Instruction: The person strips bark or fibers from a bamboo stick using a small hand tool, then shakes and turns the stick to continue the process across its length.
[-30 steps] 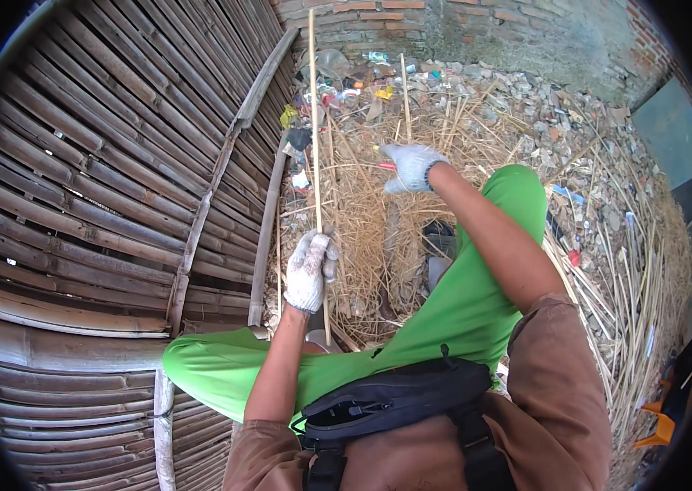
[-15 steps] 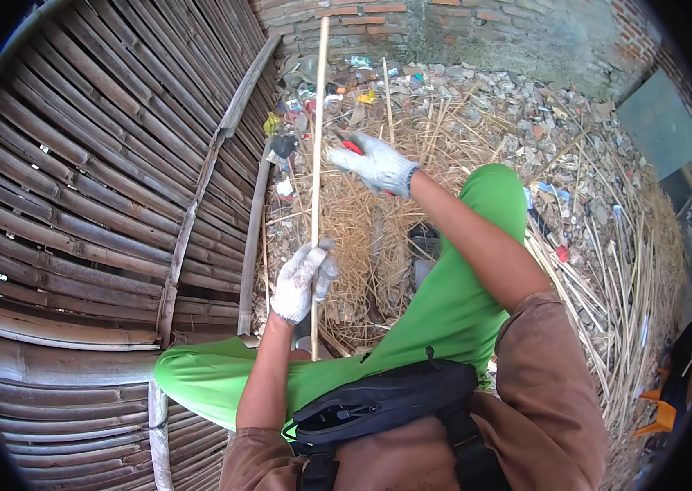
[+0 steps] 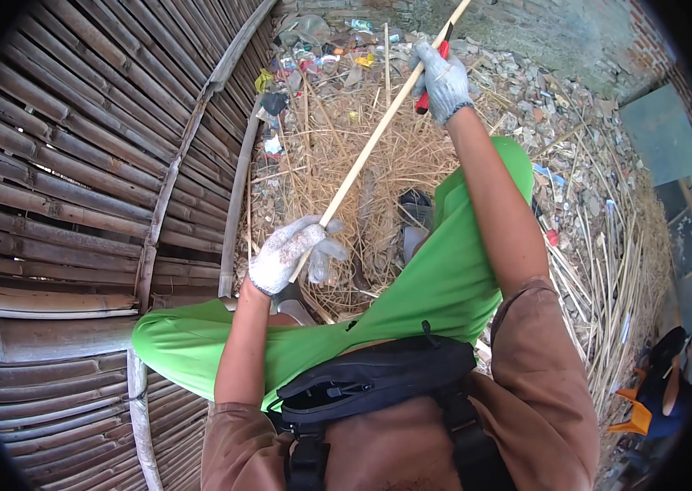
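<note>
A long, pale bamboo strip (image 3: pixel 374 141) runs slantwise from low left to the upper right. My left hand (image 3: pixel 287 255), in a whitish work glove, holds it near its lower end, the strip passing between thumb and fingers. Towards the far end is my gloved right hand (image 3: pixel 447 88), closed around a red-handled knife (image 3: pixel 444 49). The knife's dark front part lies against the strip or just beside it; the exact contact is too small to tell. Part of the handle is hidden inside the fist.
Straw-like shavings (image 3: pixel 354 172) cover the ground between my legs. Rubble and litter (image 3: pixel 518 90) spread towards a brick wall (image 3: pixel 542 37). A bamboo slat wall (image 3: pixel 92 164) stands close on the left. Many thin strips (image 3: pixel 599 303) lie at right, near an orange object (image 3: pixel 632 413).
The strip has swung from nearly upright to a slant, its far end now to the right. My right hand moved right and farther away, up to the strip; my left hand shifted slightly left.
</note>
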`<act>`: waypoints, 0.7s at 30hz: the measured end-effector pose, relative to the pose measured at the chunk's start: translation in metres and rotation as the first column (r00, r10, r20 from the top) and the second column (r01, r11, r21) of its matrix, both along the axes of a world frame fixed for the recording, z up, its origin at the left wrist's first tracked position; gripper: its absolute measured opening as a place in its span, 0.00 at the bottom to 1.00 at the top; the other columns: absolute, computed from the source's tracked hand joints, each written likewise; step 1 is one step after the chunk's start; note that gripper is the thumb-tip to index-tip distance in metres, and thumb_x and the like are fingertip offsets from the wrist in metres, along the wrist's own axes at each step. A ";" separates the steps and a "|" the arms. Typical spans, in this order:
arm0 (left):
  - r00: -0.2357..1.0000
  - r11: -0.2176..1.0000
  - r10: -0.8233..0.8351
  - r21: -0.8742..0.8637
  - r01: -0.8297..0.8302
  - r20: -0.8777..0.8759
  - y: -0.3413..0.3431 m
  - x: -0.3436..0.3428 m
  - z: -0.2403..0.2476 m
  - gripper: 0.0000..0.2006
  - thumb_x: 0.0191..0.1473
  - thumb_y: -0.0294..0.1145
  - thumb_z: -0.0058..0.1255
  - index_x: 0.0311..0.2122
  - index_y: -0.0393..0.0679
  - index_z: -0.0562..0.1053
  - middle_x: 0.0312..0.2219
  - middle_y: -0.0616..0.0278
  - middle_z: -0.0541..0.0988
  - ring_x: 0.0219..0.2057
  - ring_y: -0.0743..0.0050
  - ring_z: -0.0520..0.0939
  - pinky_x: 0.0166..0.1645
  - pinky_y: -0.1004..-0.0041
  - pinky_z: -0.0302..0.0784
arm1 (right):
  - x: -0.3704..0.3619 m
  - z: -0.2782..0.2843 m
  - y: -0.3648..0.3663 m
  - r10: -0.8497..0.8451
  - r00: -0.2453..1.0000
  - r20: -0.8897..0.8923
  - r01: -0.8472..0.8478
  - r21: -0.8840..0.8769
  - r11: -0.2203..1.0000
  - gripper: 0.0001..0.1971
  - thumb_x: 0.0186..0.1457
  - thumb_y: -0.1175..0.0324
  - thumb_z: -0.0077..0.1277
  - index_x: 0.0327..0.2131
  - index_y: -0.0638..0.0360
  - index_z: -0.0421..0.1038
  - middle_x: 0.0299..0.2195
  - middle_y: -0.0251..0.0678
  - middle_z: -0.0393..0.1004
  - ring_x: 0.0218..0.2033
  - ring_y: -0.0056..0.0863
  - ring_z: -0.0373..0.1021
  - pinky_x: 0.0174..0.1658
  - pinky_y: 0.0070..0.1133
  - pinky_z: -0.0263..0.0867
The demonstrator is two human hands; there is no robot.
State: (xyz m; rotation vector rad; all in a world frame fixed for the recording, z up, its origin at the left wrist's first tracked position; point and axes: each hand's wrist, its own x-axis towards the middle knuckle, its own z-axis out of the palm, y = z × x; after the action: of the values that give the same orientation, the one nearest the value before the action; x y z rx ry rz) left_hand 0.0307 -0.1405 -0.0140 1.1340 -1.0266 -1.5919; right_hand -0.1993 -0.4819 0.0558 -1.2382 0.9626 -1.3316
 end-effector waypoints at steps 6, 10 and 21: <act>0.886 0.992 0.012 0.115 0.046 -0.464 0.002 -0.010 -0.006 0.26 0.74 0.42 0.50 0.65 0.29 0.70 0.44 0.39 0.87 0.29 0.58 0.87 0.35 0.61 0.85 | 0.001 -0.017 -0.003 0.039 0.999 0.017 -0.038 -0.017 0.999 0.19 0.67 0.55 0.64 0.40 0.66 0.76 0.28 0.38 0.81 0.16 0.24 0.72 0.19 0.21 0.71; 0.750 0.992 -0.049 0.054 0.112 -0.659 -0.001 -0.018 -0.019 0.34 0.75 0.52 0.47 0.71 0.33 0.64 0.62 0.37 0.78 0.49 0.36 0.87 0.53 0.42 0.85 | -0.003 -0.018 -0.003 0.022 0.998 -0.051 -0.023 0.000 1.000 0.16 0.67 0.56 0.61 0.36 0.61 0.79 0.27 0.35 0.81 0.19 0.22 0.72 0.23 0.20 0.72; 0.499 0.998 -0.005 0.025 0.054 -0.867 -0.001 -0.023 -0.001 0.57 0.63 0.83 0.39 0.80 0.43 0.52 0.78 0.41 0.55 0.74 0.26 0.63 0.70 0.20 0.62 | 0.009 -0.026 -0.009 0.007 0.997 -0.082 -0.007 0.000 1.000 0.17 0.68 0.55 0.60 0.38 0.62 0.78 0.27 0.36 0.80 0.18 0.25 0.72 0.23 0.23 0.71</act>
State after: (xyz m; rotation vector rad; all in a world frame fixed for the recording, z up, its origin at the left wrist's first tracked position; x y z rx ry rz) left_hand 0.0081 -0.1414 -0.0149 0.1844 -0.2962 -1.8839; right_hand -0.1907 -0.4904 0.0297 -1.3039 1.0144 -1.2841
